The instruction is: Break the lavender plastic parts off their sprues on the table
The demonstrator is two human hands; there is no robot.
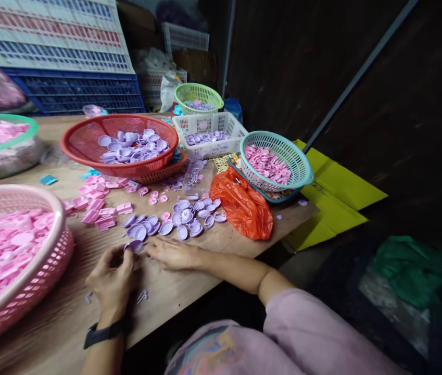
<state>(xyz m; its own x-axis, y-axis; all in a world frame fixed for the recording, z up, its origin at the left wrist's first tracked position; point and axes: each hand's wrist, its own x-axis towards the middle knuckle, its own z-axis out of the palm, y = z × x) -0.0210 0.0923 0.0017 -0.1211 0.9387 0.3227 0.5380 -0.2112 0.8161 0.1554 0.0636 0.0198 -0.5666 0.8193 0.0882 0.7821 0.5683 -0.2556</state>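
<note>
My left hand (112, 276), with a dark band at its wrist, pinches a small purple oval plastic piece (134, 245) between thumb and fingers just over the table. Close on its right is my right hand (174, 253), low against the tabletop, fingers drawn together and fingertips near that piece. Whatever those fingertips may hold is too small to make out. Just beyond both hands lies a loose pile of similar purple oval pieces (184, 216), shallow like little dishes. Thin purple bent plastic parts (142, 296) rest on the wood to the right of my left wrist.
A pink basket (59, 229) of pink parts stands at left, near a green-rimmed one (33, 127). Behind the pile are a red basket (76, 138), a white crate (205, 151) and a light-blue basket (301, 172). An orange bag (244, 205) lies near the table's right edge.
</note>
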